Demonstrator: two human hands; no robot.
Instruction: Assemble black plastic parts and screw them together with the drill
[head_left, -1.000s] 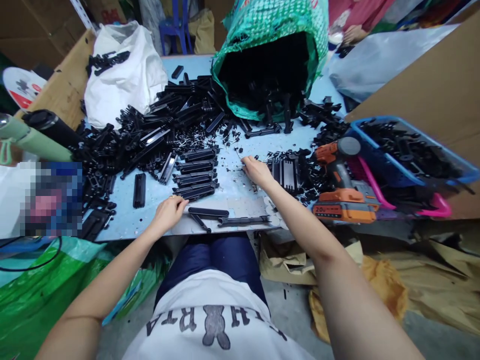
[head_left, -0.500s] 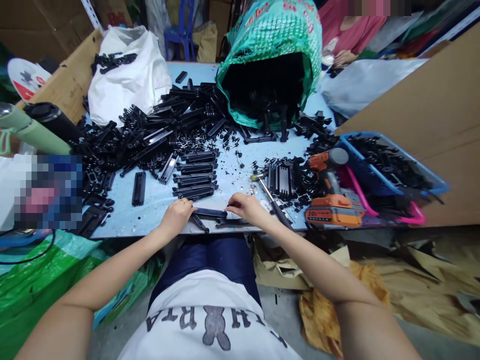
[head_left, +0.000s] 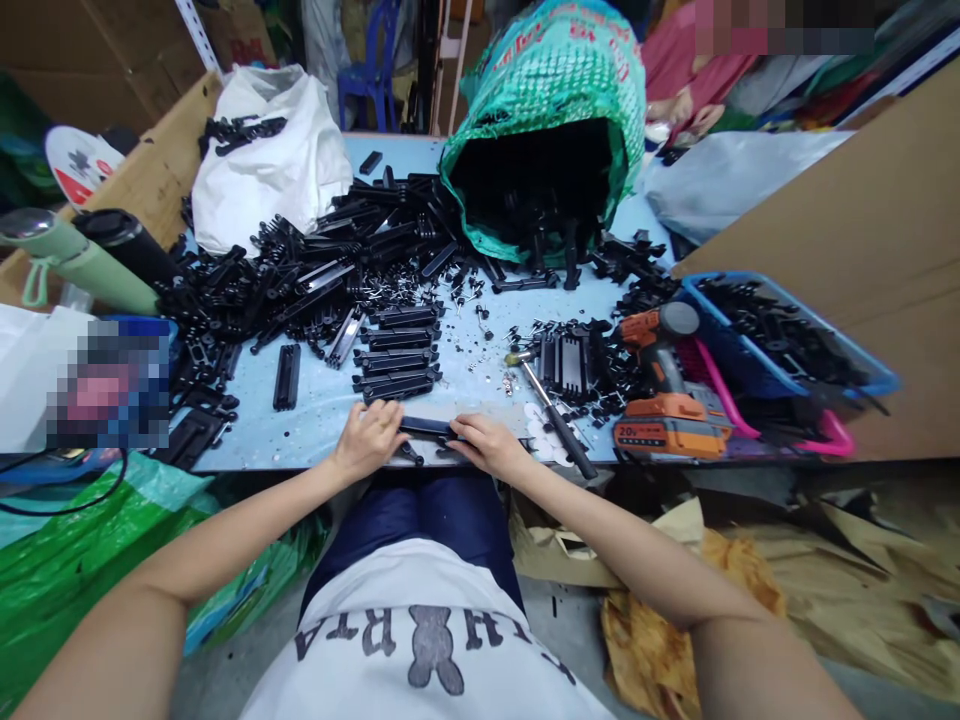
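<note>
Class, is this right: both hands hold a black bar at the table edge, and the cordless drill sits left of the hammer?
No: the head view shows the cordless drill right of the hammer. The left hand and right hand hold the black bar.

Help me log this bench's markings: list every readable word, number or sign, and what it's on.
"20V": on the drill battery; print beneath it is too small.
Shirt: large letters, too distorted for a sure word.
Green sack: red lettering, too blurred.
Cardboard box: red marking, too blurred.
</note>
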